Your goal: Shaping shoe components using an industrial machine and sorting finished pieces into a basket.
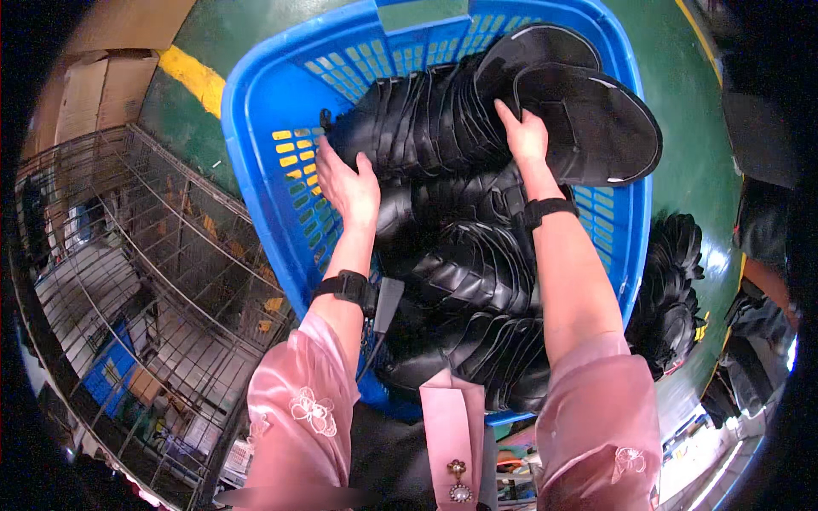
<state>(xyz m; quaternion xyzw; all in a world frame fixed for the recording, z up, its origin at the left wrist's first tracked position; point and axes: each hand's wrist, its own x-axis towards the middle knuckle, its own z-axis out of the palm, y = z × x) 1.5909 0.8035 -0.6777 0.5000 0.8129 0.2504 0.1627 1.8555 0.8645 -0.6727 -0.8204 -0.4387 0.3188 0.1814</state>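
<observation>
A long stack of nested black pieces (426,119), which look like leather shoe uppers, lies across the top of a blue basket (256,170). At its right end, two broad rounded pieces (609,123) with pale marks on their edges jut over the basket's rim. My right hand (524,136) grips this end, thumb and fingers closed on the edge of the pieces. Beside the stack's left end, my left hand (348,183) is open, fingers stretched out and thumb apart. More black stacks (477,264) fill the basket below my hands.
A wire cage (153,255) stands close on the left, with cardboard boxes (102,94) beyond it. More black pieces (673,289) lie on the green floor (711,183) right of the basket. Yellow tape (192,77) marks the floor at the upper left.
</observation>
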